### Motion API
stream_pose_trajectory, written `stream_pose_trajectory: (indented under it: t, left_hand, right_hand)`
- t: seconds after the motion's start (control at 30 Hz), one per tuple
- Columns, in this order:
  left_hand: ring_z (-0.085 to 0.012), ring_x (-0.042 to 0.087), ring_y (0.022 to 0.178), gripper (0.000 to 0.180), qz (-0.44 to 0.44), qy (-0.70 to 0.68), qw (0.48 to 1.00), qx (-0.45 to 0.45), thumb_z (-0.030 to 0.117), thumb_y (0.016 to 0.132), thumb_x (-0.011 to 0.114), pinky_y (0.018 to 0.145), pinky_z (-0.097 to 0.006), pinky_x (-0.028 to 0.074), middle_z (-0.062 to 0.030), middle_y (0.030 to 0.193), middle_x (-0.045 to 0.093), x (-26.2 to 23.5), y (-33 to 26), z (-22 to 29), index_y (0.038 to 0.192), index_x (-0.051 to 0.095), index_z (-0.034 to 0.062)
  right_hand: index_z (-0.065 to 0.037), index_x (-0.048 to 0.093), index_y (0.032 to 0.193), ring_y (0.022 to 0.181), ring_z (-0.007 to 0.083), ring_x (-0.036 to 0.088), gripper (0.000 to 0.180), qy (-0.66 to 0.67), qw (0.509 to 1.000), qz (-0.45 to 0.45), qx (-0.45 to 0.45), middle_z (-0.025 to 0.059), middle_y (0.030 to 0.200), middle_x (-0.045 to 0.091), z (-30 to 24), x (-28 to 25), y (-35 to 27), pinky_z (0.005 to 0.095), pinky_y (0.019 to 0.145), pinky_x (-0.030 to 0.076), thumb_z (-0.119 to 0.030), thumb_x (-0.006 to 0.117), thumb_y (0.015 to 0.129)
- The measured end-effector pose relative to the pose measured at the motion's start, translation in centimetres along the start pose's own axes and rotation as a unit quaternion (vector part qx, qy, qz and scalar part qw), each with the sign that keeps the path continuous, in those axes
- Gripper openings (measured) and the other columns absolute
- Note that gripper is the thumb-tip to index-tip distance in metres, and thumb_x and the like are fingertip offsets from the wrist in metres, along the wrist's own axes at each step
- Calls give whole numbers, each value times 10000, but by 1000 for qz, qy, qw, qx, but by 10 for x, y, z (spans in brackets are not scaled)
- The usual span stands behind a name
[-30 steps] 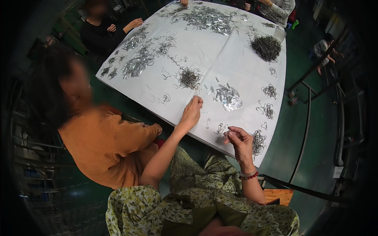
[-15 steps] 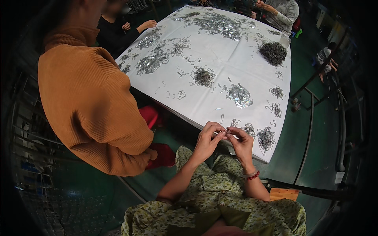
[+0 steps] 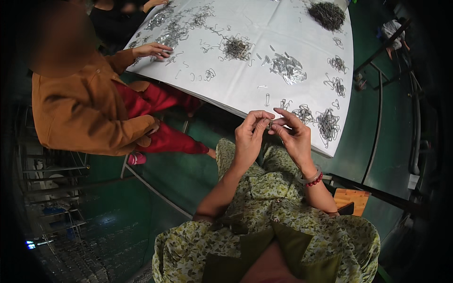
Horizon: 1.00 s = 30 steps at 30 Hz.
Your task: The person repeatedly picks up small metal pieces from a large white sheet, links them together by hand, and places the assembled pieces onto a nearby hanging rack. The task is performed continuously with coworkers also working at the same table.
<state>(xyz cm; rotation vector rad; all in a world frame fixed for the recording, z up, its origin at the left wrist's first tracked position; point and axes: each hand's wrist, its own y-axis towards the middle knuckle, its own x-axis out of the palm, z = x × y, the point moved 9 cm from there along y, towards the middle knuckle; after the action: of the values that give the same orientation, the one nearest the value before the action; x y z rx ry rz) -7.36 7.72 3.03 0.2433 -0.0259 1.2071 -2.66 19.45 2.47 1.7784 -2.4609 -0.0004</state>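
Observation:
Close together at the table's near edge, my left hand (image 3: 249,137) and my right hand (image 3: 296,137) pinch a small metal wire piece (image 3: 269,124) between thumbs and fingers. Its exact shape is mostly covered by the fingertips. Just right of my hands lie a heap of bent wire hooks (image 3: 327,126) and a smaller wire heap (image 3: 302,113). A single long wire clip (image 3: 267,99) lies beyond my fingers. Farther off are a pile of shiny flat strips (image 3: 288,69) and a tangle of wire hooks (image 3: 236,48).
The white-covered table (image 3: 226,99) carries a large dark wire heap (image 3: 326,16) and small hook clusters along its right edge. At left stands a person in an orange jacket (image 3: 87,118), one hand (image 3: 153,50) over the table. A wooden seat (image 3: 351,202) is at my right.
The view has shifted, so the table sits higher. The person in orange has turned and now reaches a hand over the table. My right index finger has lifted; both hands still pinch the piece.

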Motion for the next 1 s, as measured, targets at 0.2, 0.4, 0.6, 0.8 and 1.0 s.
stream_pose_trajectory:
  t: [0.2, 0.4, 0.6, 0.8, 1.0]
  left_hand:
    - [-71, 549, 826, 108, 28, 19, 999, -17, 79, 910, 519, 747, -220, 441, -50, 899, 622, -17, 0, -10, 944, 551, -18]
    - [-78, 535, 790, 90, 17, 71, 995, -63, 60, 902, 522, 721, -223, 441, -40, 873, 611, -20, -1, -20, 932, 551, -20]
    - [-106, 577, 852, 88, 29, 6, 999, -20, 57, 899, 529, 759, -243, 463, -71, 908, 630, -28, -3, -26, 937, 555, -18]
    - [-91, 586, 799, 98, 61, 39, 997, -28, 46, 876, 563, 736, -227, 477, -62, 859, 633, -42, -1, -29, 939, 575, -29]
    - [-77, 587, 778, 115, 78, -4, 997, -25, 37, 858, 586, 703, -212, 478, -54, 845, 634, -44, 2, -28, 948, 582, -36]
  right_hand:
    - [7, 669, 936, 555, 96, 547, 162, -168, 983, 71, -12, 73, 733, 639, 15, -54, 41, 234, 504, 450, -106, 614, 835]
    - [36, 655, 865, 651, 285, 561, 123, -444, 887, 27, -124, 187, 749, 582, 48, -73, 139, 349, 632, 464, -28, 616, 767]
    - [80, 561, 728, 717, 395, 522, 58, -514, 836, 7, -192, 250, 739, 535, 65, -58, 147, 425, 665, 444, 82, 519, 688]
    - [61, 614, 827, 648, 265, 604, 88, -295, 953, 1, -66, 162, 712, 619, 38, -52, 129, 317, 619, 487, 31, 595, 747]
    - [40, 655, 890, 650, 111, 587, 115, 37, 994, -98, 39, 64, 763, 624, -6, 19, 46, 226, 592, 484, 43, 640, 776]
